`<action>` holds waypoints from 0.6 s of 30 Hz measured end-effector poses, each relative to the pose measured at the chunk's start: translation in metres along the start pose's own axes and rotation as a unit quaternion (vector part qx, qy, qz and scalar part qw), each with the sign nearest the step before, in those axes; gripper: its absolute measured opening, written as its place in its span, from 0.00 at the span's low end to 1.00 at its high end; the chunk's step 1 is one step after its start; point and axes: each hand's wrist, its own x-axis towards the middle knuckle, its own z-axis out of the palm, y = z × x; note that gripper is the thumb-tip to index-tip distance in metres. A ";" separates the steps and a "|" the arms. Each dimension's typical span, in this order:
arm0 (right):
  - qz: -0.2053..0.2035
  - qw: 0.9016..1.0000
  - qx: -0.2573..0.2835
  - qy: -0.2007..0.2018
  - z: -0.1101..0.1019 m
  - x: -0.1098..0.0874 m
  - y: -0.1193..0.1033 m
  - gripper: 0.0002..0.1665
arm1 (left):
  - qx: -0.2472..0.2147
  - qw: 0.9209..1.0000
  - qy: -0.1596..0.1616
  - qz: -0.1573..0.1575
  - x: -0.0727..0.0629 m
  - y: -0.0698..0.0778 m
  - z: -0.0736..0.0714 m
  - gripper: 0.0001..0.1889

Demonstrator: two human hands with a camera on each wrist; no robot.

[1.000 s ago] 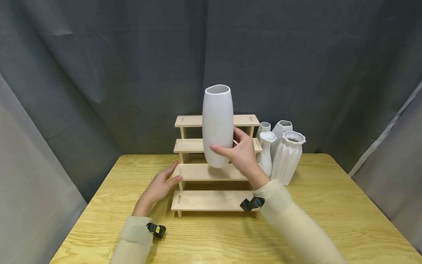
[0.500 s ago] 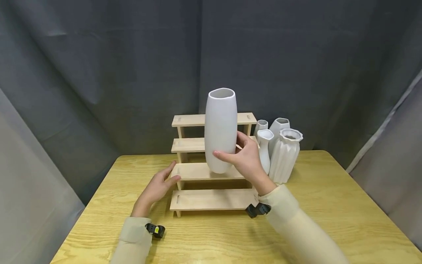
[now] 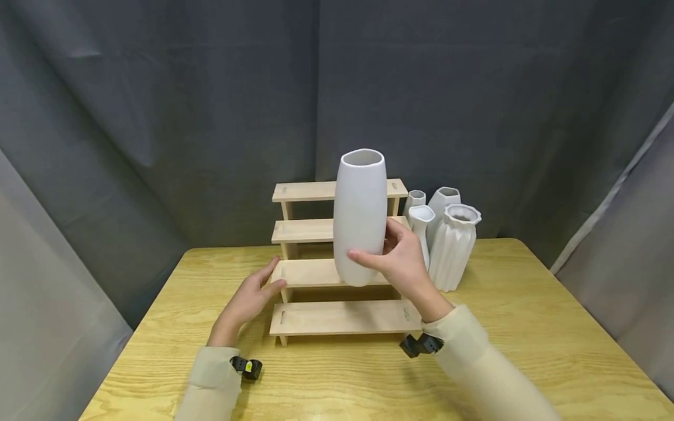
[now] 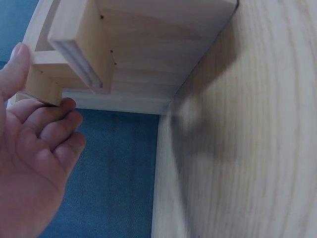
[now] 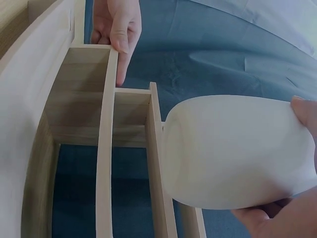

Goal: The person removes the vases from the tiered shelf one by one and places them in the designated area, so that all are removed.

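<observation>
A tall white vase [image 3: 360, 216] is upright in front of the stepped wooden display stand [image 3: 337, 318]. My right hand [image 3: 405, 263] grips its lower right side, thumb across the front and fingers behind. In the right wrist view, the vase's rounded base [image 5: 173, 148] is close over the stand's boards. My left hand [image 3: 250, 298] holds the left end of the stand's second step from the bottom. In the left wrist view, thumb [image 4: 17, 67] and curled fingers [image 4: 59, 121] lie on either side of that board end.
Several white vases stand clustered to the right of the stand, with a fluted, ruffled-rim vase [image 3: 454, 248] in front and a slim-necked vase [image 3: 421, 225] beside it. A wooden table [image 3: 316, 380] bears everything, and a dark grey curtain [image 3: 237, 117] hangs behind.
My right hand has carried the white vase slightly right and lower, its base now overlapping the second step's front edge in the head view. My left hand stays at the stand.
</observation>
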 end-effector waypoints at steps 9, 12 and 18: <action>0.023 1.000 -0.008 0.004 -0.008 -0.013 0.001 0.45 | -0.002 1.000 0.003 0.000 0.001 -0.003 -0.002 0.39; 0.029 1.000 -0.008 0.006 -0.010 -0.017 0.000 0.44 | -0.007 1.000 0.002 0.005 0.002 -0.003 -0.002 0.39; 0.040 0.999 -0.008 0.010 -0.016 -0.027 0.001 0.43 | -0.010 1.000 -0.001 -0.001 0.001 -0.002 -0.001 0.40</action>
